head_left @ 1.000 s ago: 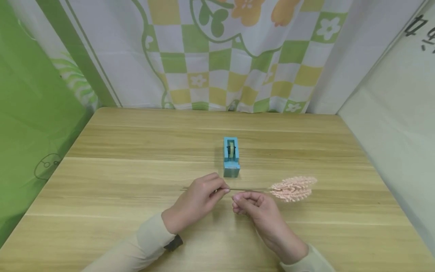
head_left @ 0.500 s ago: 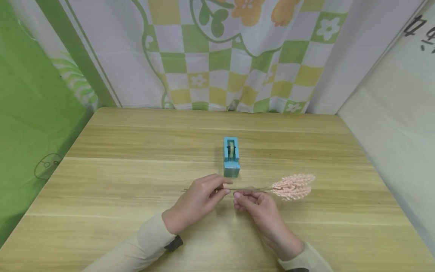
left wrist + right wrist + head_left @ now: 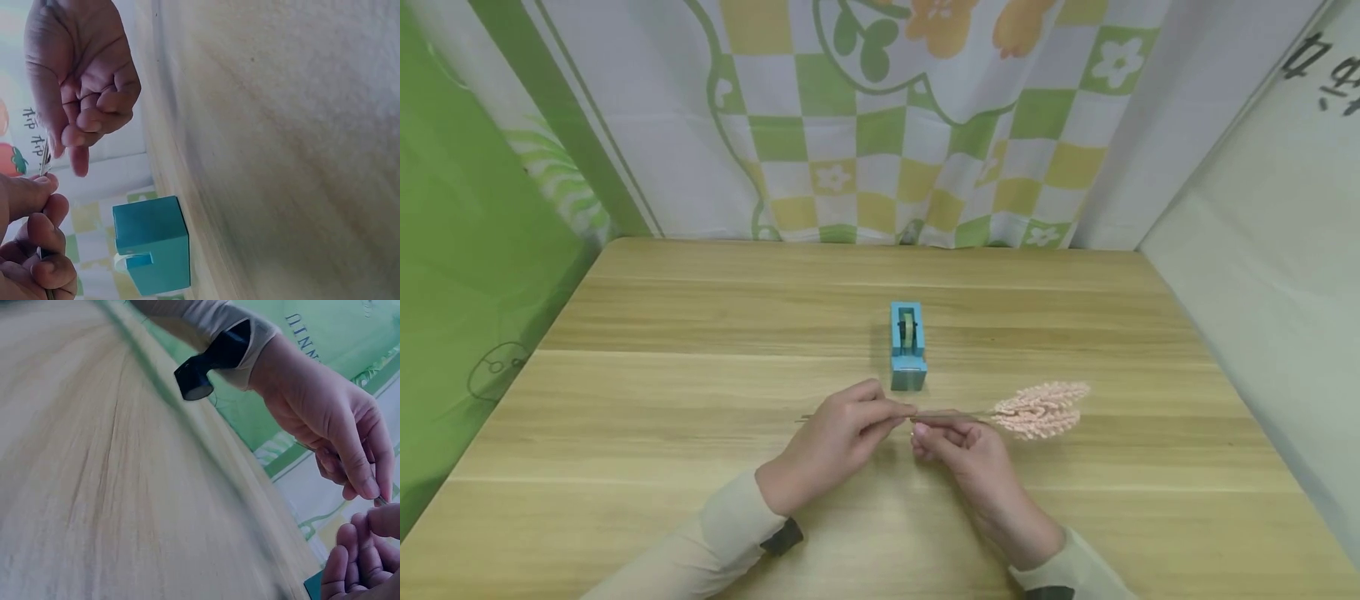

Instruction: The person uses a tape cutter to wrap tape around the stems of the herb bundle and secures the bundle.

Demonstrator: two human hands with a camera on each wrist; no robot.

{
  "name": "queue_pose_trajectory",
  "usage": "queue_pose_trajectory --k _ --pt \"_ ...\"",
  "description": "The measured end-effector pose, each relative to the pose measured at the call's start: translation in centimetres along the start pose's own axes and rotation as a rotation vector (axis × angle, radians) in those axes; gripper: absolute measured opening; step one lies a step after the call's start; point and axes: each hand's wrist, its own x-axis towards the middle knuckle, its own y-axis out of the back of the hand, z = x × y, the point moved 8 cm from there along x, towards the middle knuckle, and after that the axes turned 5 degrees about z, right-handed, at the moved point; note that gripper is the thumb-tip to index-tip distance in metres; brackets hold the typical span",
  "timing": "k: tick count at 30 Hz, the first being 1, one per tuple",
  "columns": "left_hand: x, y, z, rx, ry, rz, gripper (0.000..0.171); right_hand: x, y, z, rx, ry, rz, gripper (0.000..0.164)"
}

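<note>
A pale pink artificial flower spray (image 3: 1041, 410) with thin stems (image 3: 955, 414) lies sideways above the table between my hands. My left hand (image 3: 842, 437) pinches the stems between thumb and index finger, and their cut ends stick out behind it. Close against it, my right hand (image 3: 966, 454) pinches at the stems with thumb and index finger, its other fingers curled in. The left wrist view shows the short stretch of stem (image 3: 45, 156) between both sets of fingertips, with a small shiny bit there that is too small to tell. A blue tape dispenser (image 3: 907, 346) stands just beyond the hands.
The wooden table (image 3: 700, 317) reaches back to a checked, flowered curtain (image 3: 887, 133). A green cloth (image 3: 467, 250) hangs at the left and a pale wall sheet (image 3: 1255, 233) at the right. A dark wrist camera (image 3: 206, 362) sits on the left sleeve.
My left index finger lifted off the stems, then came back down on them. My right fingertips moved slightly up to the stems, and the flower heads shifted a little left.
</note>
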Motion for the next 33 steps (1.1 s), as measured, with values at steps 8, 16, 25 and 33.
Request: queue_pose_trajectory --k 8,16,25,33 --pt "0.1 -0.1 -0.1 0.007 0.009 -0.018 0.019 -0.3 -0.3 -0.1 -0.161 0.050 -0.143 0.031" --pt "0.3 -0.2 0.1 0.008 -0.002 -0.025 0.020 -3.0 -1.5 -4.8 -0.592 0.599 -0.262 0.006" --pt "0.5 -0.3 0.4 0.038 -0.035 -0.018 0.018 -5.5 -1.5 -9.7 -0.950 1.248 0.019 0.018" --pt "0.4 -0.4 0.3 0.039 -0.029 -0.009 0.016 -3.7 -2.0 -8.6 -1.087 1.268 -0.002 0.036"
